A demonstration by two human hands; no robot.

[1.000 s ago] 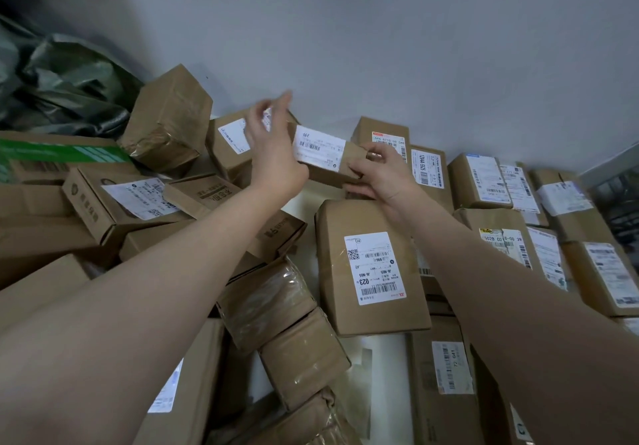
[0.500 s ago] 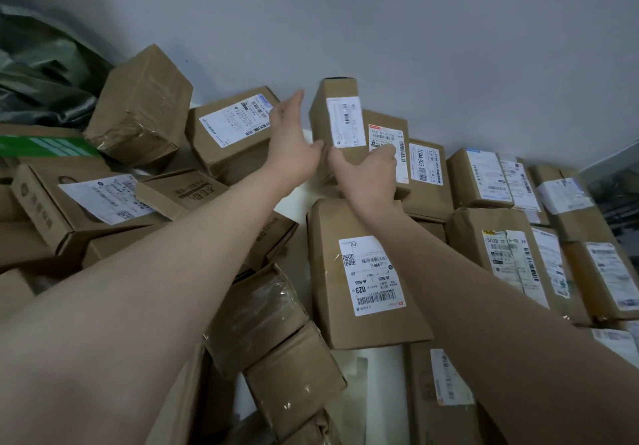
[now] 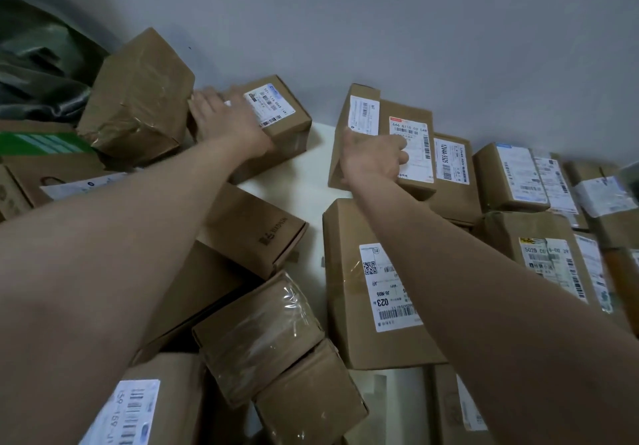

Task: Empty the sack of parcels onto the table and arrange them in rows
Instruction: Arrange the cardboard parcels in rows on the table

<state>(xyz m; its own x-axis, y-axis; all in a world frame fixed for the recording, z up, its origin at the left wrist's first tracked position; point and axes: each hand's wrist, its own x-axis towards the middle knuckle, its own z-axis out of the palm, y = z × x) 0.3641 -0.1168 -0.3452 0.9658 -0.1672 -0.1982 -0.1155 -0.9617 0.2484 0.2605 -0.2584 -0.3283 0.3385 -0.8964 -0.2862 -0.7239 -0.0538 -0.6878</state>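
Brown cardboard parcels cover a white table (image 3: 294, 182) against a grey wall. My right hand (image 3: 373, 159) grips the lower part of a narrow parcel (image 3: 363, 113) that stands upright at the left end of the back row, touching a red-labelled parcel (image 3: 411, 123). My left hand (image 3: 228, 123) lies flat, fingers spread, on top of a white-labelled parcel (image 3: 287, 123) further left, and is blurred. The crumpled grey-green sack (image 3: 38, 64) lies at the far left.
A taped box (image 3: 138, 95) leans tilted beside my left hand. A large parcel marked 023 (image 3: 345, 306) lies under my right forearm. Rows of labelled parcels (image 3: 511, 175) run to the right; loose, jumbled boxes (image 3: 259, 334) fill the left and front.
Both hands turned the narrow parcel upright and set it at the end of the back row. My left hand then let go and moved left onto the white-labelled parcel.
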